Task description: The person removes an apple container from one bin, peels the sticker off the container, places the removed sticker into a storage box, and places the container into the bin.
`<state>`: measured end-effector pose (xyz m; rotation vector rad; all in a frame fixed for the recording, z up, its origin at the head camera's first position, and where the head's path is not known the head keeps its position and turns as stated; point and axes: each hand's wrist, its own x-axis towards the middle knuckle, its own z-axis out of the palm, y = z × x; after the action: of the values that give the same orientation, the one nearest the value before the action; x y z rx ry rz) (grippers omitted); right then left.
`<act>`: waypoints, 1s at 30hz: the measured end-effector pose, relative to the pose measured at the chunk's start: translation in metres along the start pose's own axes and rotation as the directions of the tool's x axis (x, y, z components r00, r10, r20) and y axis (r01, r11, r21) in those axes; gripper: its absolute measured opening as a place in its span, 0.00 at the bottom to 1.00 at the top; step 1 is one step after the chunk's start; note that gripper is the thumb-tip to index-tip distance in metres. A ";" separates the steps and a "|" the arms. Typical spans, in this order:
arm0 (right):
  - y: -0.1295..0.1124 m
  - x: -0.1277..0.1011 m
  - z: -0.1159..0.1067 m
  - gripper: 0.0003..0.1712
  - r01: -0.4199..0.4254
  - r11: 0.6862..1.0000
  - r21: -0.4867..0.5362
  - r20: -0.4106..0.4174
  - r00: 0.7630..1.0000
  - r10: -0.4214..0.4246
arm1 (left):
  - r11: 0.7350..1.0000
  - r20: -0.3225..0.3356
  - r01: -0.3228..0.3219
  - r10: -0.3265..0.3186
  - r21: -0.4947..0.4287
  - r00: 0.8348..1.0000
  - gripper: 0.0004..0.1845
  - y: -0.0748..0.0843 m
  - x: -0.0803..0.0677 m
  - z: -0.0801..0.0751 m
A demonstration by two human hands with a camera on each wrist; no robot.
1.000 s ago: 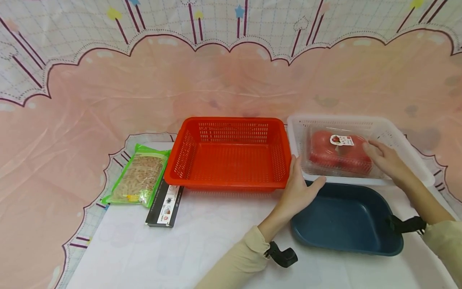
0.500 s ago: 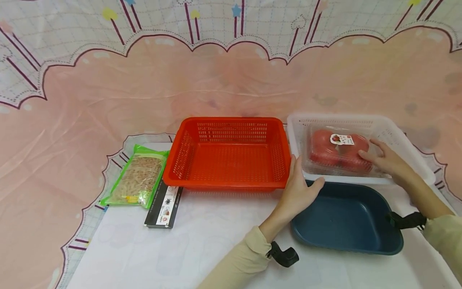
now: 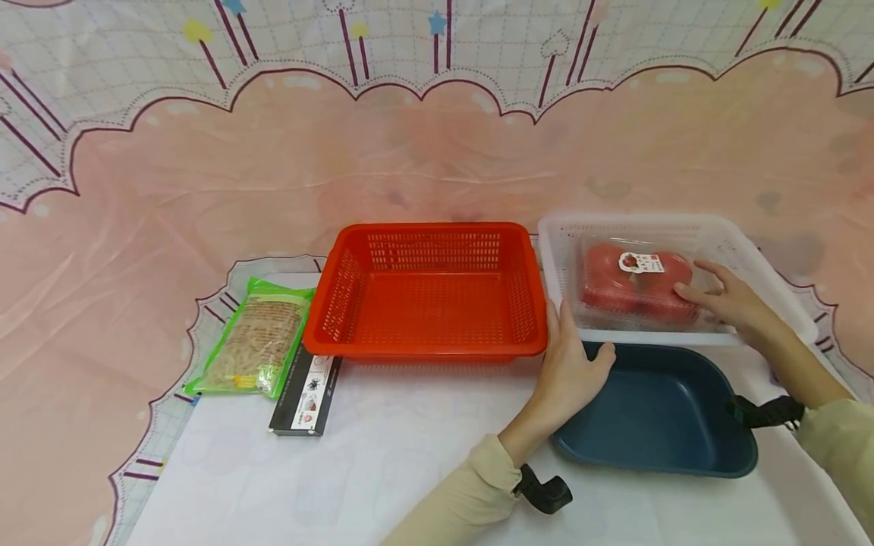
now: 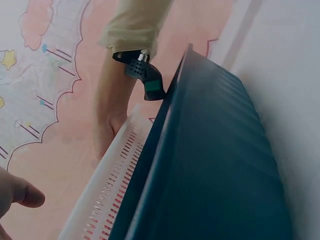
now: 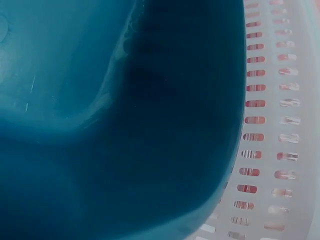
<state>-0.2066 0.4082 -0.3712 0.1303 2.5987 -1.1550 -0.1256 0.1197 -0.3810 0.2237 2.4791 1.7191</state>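
In the head view, a clear plastic box of tomatoes (image 3: 611,292) with a white label lies inside the white slotted basket (image 3: 771,292). My right hand (image 3: 737,303) reaches over that basket's front rim, its thumb and fingertips at the box's right end. The fingers look relaxed; whether they touch the box I cannot tell. My left hand (image 3: 570,375) is at the front right corner of the red basket (image 3: 437,353), fingers extended along its side and thumb spread. Only its thumb (image 4: 29,194) and a bit of hand show in the left wrist view. The right wrist view shows no hand.
A dark blue basin (image 3: 655,409) stands in front of the white basket, below both forearms. Left of the red basket lie a green-edged bag of dry food (image 3: 259,337) and a slim black box (image 3: 307,398). A patterned cloth (image 3: 410,152) hangs behind.
My right hand has shifted slightly, its thumb moving lower along the box's right end. The box stays in place. My left hand remains by the red basket. The head view has turned slightly.
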 end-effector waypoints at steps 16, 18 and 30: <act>0.006 0.002 0.000 0.50 -0.009 0.998 0.063 -0.042 0.999 0.012 | 0.996 -0.021 0.043 -0.045 -0.079 0.999 0.47 -0.011 -0.004 0.007; 0.006 0.002 0.000 0.50 -0.003 0.998 0.062 -0.044 0.999 0.005 | 0.996 -0.025 0.038 -0.040 -0.078 0.999 0.47 -0.013 0.000 0.009; 0.005 0.002 -0.001 0.49 -0.005 0.998 0.063 -0.042 0.999 0.007 | 0.991 -0.009 -0.019 0.018 -0.134 1.000 0.44 -0.026 0.018 0.012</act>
<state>-0.2075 0.4122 -0.3750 0.1781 2.5977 -1.2455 -0.1422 0.1256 -0.4094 0.2283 2.3622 1.8880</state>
